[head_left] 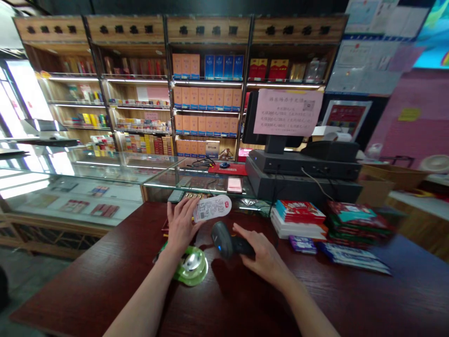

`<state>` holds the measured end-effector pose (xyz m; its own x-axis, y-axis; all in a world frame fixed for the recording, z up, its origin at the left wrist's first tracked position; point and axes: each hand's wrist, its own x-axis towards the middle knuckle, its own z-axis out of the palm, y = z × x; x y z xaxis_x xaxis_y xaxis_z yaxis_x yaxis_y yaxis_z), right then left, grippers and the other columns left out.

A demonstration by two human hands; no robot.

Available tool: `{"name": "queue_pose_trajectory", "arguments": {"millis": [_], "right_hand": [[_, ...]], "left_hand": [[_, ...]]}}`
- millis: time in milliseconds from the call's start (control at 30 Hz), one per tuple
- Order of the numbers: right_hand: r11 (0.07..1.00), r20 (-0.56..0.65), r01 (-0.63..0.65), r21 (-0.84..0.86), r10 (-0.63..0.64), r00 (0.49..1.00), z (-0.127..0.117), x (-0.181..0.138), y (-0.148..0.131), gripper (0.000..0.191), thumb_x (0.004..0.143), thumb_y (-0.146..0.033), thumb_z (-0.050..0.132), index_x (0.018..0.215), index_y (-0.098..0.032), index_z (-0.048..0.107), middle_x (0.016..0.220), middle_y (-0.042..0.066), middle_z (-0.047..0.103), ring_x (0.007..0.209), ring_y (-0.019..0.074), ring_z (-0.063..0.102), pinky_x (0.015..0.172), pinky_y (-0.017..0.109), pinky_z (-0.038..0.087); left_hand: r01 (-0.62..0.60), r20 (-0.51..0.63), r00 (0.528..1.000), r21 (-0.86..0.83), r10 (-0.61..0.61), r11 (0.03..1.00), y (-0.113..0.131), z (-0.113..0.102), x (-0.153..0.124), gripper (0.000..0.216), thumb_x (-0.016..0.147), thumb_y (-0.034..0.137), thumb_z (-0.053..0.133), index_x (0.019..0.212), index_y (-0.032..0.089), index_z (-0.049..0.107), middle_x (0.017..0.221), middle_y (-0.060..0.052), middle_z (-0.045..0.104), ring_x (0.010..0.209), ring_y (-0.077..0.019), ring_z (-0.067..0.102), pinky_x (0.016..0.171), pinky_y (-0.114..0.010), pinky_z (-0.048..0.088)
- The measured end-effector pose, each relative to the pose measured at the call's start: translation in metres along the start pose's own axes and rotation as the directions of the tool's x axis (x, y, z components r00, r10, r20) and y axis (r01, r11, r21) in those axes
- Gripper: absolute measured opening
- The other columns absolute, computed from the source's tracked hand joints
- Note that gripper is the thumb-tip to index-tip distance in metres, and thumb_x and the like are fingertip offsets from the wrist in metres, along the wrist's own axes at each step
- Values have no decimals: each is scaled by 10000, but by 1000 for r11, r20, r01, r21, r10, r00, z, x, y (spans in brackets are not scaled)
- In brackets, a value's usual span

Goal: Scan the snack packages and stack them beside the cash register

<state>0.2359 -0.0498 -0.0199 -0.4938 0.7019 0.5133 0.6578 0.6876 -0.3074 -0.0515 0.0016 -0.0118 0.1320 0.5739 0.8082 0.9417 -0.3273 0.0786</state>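
Note:
My left hand (180, 224) holds up a small white packet (212, 208) with a barcode label and a red mark, its label side turned toward the scanner. My right hand (261, 255) grips a dark grey handheld barcode scanner (224, 239), whose head with a blue light points up at the packet from just below it. Both hands hover over a dark red wooden counter (105, 281). Under my left wrist sits a green and silver round object (192, 266) on the counter.
A black till base with a monitor (298, 175) and pink notice (287, 111) stands behind. Stacks of red and green packets (298, 217) lie to the right. A glass display case (87, 182) runs left, with shelves of cartons (206, 98) along the back wall.

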Motion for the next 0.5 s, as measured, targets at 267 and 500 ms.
{"name": "queue_pose_trajectory", "arguments": {"millis": [267, 500], "right_hand": [[999, 54, 13, 31, -14, 998, -6, 0, -13, 835, 790, -52, 545, 1551, -302, 309, 1404, 49, 616, 1158, 232, 597, 971, 391, 433], [999, 80, -3, 37, 0, 997, -7, -1, -17, 794, 820, -107, 573, 1544, -325, 329, 1410, 49, 607, 1218, 241, 581, 1047, 422, 394]], "left_hand": [[-19, 33, 999, 13, 18, 1000, 0, 2, 0, 693, 847, 340, 710, 1486, 290, 444, 1452, -80, 583, 1346, -324, 486, 1230, -633, 63], [-8, 36, 999, 4, 8, 1000, 0, 3, -1, 692, 854, 332, 710, 1487, 281, 435, 1471, -79, 564, 1367, -326, 465, 1229, -631, 64]]}}
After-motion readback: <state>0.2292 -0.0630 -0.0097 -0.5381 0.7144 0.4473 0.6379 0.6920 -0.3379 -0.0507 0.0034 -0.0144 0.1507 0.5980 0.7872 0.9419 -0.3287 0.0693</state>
